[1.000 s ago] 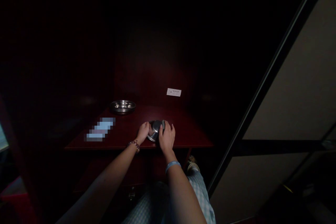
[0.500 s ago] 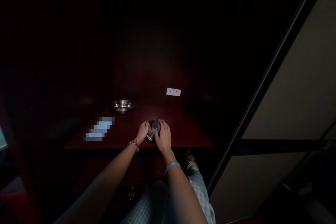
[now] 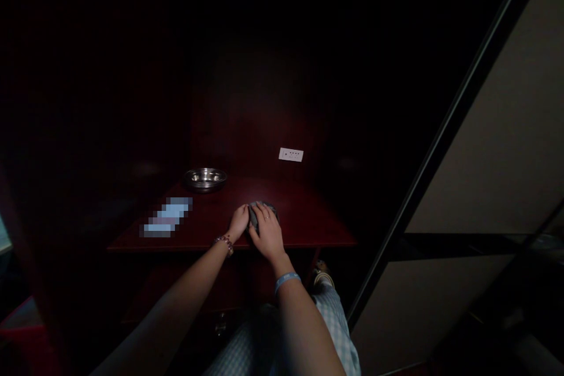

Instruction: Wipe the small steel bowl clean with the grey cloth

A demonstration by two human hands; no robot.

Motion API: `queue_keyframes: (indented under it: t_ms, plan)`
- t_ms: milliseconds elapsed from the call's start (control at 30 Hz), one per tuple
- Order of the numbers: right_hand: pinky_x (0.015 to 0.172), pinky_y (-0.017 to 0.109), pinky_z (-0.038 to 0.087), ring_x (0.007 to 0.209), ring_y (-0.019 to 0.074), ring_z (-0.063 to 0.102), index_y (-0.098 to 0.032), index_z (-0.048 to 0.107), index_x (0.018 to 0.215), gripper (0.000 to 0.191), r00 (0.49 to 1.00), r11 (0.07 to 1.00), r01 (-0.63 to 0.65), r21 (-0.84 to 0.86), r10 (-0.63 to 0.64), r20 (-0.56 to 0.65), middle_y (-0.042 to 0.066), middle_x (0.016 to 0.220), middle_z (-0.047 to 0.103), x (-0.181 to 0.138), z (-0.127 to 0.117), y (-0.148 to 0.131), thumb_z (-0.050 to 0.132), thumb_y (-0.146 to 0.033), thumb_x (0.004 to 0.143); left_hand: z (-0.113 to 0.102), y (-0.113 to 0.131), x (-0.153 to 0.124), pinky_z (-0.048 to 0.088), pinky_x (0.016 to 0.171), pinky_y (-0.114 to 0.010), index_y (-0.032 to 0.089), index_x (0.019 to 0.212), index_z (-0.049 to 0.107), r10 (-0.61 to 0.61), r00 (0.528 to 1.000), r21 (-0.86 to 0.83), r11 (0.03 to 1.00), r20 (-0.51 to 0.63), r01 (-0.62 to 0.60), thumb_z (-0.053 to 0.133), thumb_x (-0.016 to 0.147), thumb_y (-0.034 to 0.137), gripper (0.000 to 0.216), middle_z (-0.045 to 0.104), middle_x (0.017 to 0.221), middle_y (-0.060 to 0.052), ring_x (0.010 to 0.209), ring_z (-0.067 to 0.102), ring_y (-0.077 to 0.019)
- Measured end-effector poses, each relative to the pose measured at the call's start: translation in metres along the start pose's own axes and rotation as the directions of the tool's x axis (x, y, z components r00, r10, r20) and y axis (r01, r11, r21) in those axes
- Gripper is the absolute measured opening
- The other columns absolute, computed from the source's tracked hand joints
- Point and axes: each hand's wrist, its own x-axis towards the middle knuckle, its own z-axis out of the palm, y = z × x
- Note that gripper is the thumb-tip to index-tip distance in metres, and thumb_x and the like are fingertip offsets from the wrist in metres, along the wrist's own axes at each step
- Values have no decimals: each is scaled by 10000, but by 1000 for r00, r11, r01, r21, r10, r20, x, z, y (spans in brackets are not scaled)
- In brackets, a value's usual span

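Note:
My left hand [image 3: 239,221] is closed on the left rim of a shiny steel dish, which lies near the front of the dark red shelf [image 3: 304,211]. The dish itself is almost wholly covered now by a grey cloth [image 3: 254,217] and my right hand [image 3: 268,232]. With fingers bent over it, the right hand presses the cloth onto the dish, close beside the left hand. Farther back to the left stands a stack of round steel dishes [image 3: 205,178], untouched by either hand.
A blurred-out pale blue item [image 3: 170,215] lies on the shelf's left part. A white wall socket [image 3: 291,154] is on the back panel. To the right is a pale sliding door panel [image 3: 480,129] with a dark frame. My checked trouser legs [image 3: 337,311] are below the shelf edge.
The right hand and the grey cloth have slid left across the dish, from its right side toward my left hand. My left hand keeps its place on the rim.

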Motion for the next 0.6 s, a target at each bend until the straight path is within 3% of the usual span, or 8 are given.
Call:
queue_keyframes:
  t_ms: [133, 267, 600]
  plan:
    - [1110, 383, 269, 1295, 199, 365, -155, 432, 1345, 498, 997, 997, -71, -18, 70, -27, 91, 1385, 451, 1, 2, 3, 435, -257, 858, 1, 0, -2, 404, 592, -260, 198, 595, 509, -10, 1000, 30, 999, 5, 9, 391, 804, 372, 296, 566, 590, -11, 561, 512, -144]
    - [1084, 365, 295, 1258, 210, 404, -151, 453, 1317, 463, 976, 978, -207, -28, 204, -78, 97, 1356, 477, 2, 4, 6, 414, -278, 873, 1, 0, -2, 393, 598, -249, 200, 590, 491, -5, 999, 55, 998, -31, 7, 381, 803, 344, 279, 559, 591, -4, 573, 513, -137]
    - [905, 342, 424, 1124, 231, 524, -165, 481, 1258, 411, 863, 864, -501, -59, 493, -106, 126, 1229, 564, 1, 1, 12, 327, -361, 931, 3, 1, -3, 404, 610, -264, 197, 607, 501, -39, 999, 74, 996, -37, 42, 351, 808, 364, 301, 583, 613, -21, 580, 530, -148]
